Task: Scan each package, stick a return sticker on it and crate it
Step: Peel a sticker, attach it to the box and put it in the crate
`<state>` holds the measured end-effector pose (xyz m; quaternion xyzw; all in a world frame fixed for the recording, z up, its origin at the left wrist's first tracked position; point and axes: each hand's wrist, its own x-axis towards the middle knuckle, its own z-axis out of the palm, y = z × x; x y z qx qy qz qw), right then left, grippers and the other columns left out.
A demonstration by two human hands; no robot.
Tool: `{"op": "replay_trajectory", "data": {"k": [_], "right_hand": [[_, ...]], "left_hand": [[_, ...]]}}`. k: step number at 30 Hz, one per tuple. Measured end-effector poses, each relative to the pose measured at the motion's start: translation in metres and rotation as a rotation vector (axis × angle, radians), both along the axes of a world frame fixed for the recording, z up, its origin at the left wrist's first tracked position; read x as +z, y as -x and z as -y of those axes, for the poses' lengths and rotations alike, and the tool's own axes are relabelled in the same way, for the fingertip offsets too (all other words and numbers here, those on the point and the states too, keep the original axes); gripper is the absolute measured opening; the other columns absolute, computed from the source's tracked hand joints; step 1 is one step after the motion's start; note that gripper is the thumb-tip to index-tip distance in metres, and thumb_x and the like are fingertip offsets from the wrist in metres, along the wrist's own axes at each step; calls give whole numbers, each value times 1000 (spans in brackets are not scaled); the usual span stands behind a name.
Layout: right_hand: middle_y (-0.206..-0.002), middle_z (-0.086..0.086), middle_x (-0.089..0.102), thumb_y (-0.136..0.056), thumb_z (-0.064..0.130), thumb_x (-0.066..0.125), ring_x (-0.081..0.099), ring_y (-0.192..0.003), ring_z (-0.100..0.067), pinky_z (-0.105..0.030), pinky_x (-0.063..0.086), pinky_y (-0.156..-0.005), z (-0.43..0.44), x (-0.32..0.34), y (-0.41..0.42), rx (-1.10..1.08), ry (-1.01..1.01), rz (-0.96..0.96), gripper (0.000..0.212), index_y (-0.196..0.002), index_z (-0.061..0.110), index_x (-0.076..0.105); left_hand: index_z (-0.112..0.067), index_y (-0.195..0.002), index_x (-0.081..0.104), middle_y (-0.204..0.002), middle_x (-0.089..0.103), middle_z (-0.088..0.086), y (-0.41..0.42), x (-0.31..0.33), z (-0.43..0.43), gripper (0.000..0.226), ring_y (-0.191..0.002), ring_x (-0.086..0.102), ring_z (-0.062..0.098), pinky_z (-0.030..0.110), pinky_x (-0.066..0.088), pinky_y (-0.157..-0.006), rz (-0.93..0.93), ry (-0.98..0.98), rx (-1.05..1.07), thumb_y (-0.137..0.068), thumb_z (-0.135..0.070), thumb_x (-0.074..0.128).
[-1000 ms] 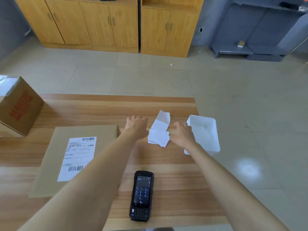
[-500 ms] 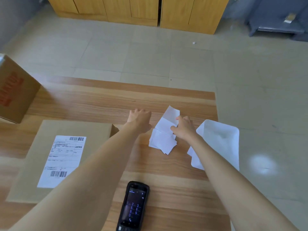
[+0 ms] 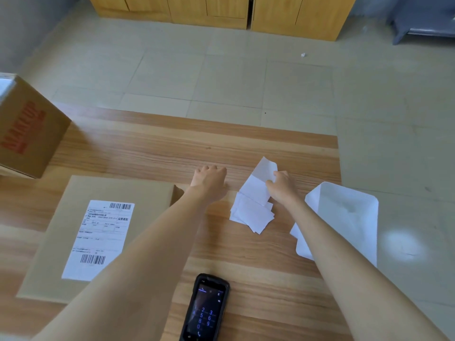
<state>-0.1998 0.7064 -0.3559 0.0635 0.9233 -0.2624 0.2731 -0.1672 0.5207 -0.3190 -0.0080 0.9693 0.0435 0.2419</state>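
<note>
1. Pinched the top sticker (image 3: 261,177) in the right grip (image 3: 280,187) near the right edge of the surface (image 3: 246,148); risked lifting several together.
2. Could not tell the hold of the left grip (image 3: 209,178); risked sticking crookedly on the package (image 3: 98,239), near left corner.

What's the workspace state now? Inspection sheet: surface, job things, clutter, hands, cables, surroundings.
Surface: wooden table, striped grain.
Job's things: flat package with shipping label face up, near left; scanner at near edge, screen lit; sticker pile right of centre.
Clutter: white bag or tray, cannot tell which, at the table's right edge; cardboard box with red print, far left.
Hands: left hand rests on the table, holding nothing; right hand pinches the top sticker of the pile.
Cables: nothing seen.
Surroundings: tiled floor with a paper scrap; wooden cabinets; grey bench.
</note>
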Motion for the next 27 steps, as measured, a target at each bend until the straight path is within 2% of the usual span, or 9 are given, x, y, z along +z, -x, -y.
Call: {"op": "replay_trajectory", "data": {"k": [6, 12, 15, 17, 20, 23, 27], "right_hand": [[-147, -6, 36, -98, 14, 40, 40, -130, -24, -33, 36, -98, 3, 29, -9, -86, 160, -123, 44, -141, 6, 40], [-137, -7, 53, -91, 5, 46, 54, -116, -22, -27, 41, -90, 12, 93, -22, -112, 247, -266, 42, -132, 10, 55], [-122, -5, 61, -87, 1, 45, 56, -97, -18, -20, 41, -70, 16, 130, -29, -167, 306, -362, 40, -121, 13, 63], [-106, -2, 63, -85, -2, 44, 55, -87, -15, -12, 37, -57, 17, 157, -33, -169, 326, -422, 40, -110, 17, 69], [-81, 5, 60, -81, -6, 45, 53, -73, -9, -6, 33, -49, 17, 193, -40, -167, 325, -476, 36, -85, 19, 70], [-68, 6, 58, -76, -11, 48, 53, -70, -11, -12, 39, -56, 19, 218, -46, -153, 369, -494, 36, -62, 21, 58], [-63, 0, 51, -70, -10, 56, 44, -62, -15, -24, 36, -58, 26, 235, -57, -135, 389, -514, 35, -57, 20, 46]], "left_hand": [[-14, -136, 42, -135, 48, 11, 1, 26, 7, 47, -127, 40, 32, 41, 32, -102, -30, -15, 5, -90, -23, 52], [-14, -136, 42, -135, 48, 11, 5, 81, 2, 48, -126, 42, 32, 40, 34, -100, -151, -28, -55, -90, -24, 53], [-15, -136, 43, -135, 48, 11, 5, 113, 4, 48, -126, 42, 32, 39, 35, -100, -227, -35, -77, -90, -24, 53], [-14, -136, 42, -133, 48, 11, 4, 135, 8, 46, -125, 43, 32, 40, 35, -99, -268, -55, -77, -92, -21, 50], [-13, -138, 40, -131, 49, 12, 1, 163, 16, 45, -123, 44, 32, 41, 35, -99, -313, -101, -67, -94, -17, 46], [-16, -139, 40, -131, 52, 8, -1, 186, 21, 42, -122, 46, 29, 39, 37, -98, -355, -163, -59, -97, -20, 44], [-19, -128, 52, -125, 59, 3, -9, 208, 18, 36, -113, 55, 23, 36, 45, -92, -342, -308, -74, -95, -32, 51]]}}
